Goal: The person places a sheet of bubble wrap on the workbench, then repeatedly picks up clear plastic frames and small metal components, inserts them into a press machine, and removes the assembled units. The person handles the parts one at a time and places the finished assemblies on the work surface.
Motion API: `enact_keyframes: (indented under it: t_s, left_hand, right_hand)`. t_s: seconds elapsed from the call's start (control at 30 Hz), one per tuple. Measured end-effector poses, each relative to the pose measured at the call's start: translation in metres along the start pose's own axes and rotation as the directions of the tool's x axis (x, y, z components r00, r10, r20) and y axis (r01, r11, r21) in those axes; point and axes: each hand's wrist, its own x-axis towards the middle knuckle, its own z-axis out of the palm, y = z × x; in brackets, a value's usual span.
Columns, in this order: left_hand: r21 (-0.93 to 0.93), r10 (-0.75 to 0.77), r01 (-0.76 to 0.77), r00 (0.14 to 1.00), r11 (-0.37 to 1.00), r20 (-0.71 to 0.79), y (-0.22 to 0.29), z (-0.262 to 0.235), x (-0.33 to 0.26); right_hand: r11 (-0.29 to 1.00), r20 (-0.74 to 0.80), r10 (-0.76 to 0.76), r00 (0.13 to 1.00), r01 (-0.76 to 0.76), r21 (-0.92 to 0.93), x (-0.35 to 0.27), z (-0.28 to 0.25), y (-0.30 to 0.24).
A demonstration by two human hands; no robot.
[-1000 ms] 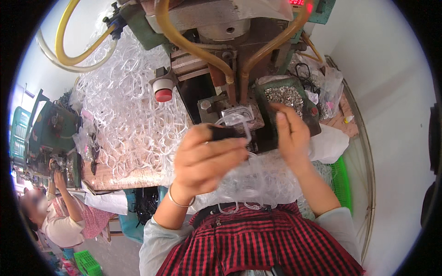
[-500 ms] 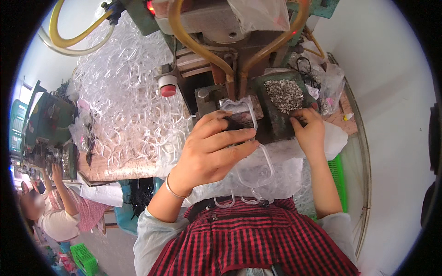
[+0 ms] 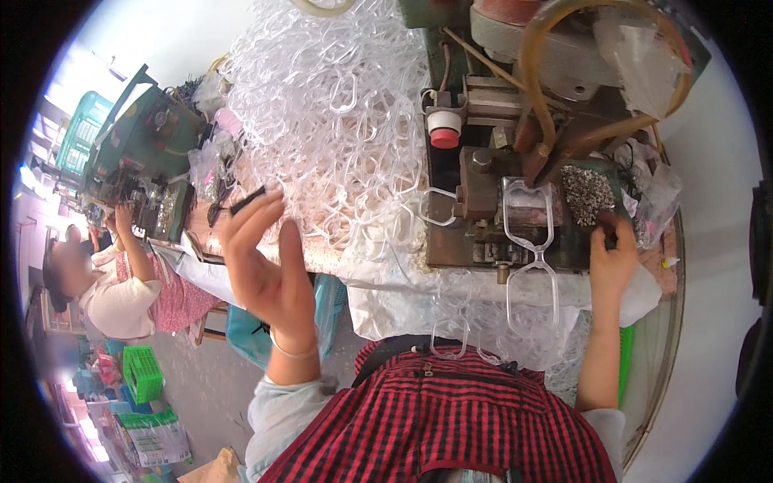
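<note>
A clear plastic eyeglass frame sits at the machine's metal fixture, one rim on the block and the other hanging over the front edge. Neither hand touches it. My left hand is raised well to the left, over the bench edge, its thumb and fingers apart. A short black stick-like piece shows at its fingertips; whether it is held or worn is unclear. My right hand is at the near edge of a heap of tiny metal parts, fingers bent together; what they pinch is hidden.
A large heap of clear frames covers the bench left of the machine. A red button and yellowish hoses are close by. More clear frames hang near my apron. A co-worker sits at another machine on the left.
My left hand has let go of the eyeglass frame and swung left. The frame stays at the fixture. My right hand remains by the metal parts. The view has turned left.
</note>
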Motion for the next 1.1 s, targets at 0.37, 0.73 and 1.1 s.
enact_keyframes:
  t_s: [0.37, 0.73, 1.1]
  left_hand:
    - [0.013, -0.090, 0.114, 0.707, 0.993, 0.701, -0.096, 0.076, -0.040]
    - [-0.251, -0.204, 0.351, 0.860, 0.902, 0.468, -0.070, 0.064, -0.004]
    - [0.523, 0.521, -0.416, 0.851, 0.744, -0.065, -0.150, 0.018, 0.187]
  right_hand:
    - [0.994, -0.074, 0.107, 0.991, -0.104, 0.045, -0.019, -0.024, -0.006]
    - [0.734, 0.115, -0.013, 0.993, -0.069, 0.675, 0.040, 0.011, -0.129]
    - [0.361, 0.366, 0.096, 0.926, -0.374, 0.854, 0.035, 0.019, -0.155]
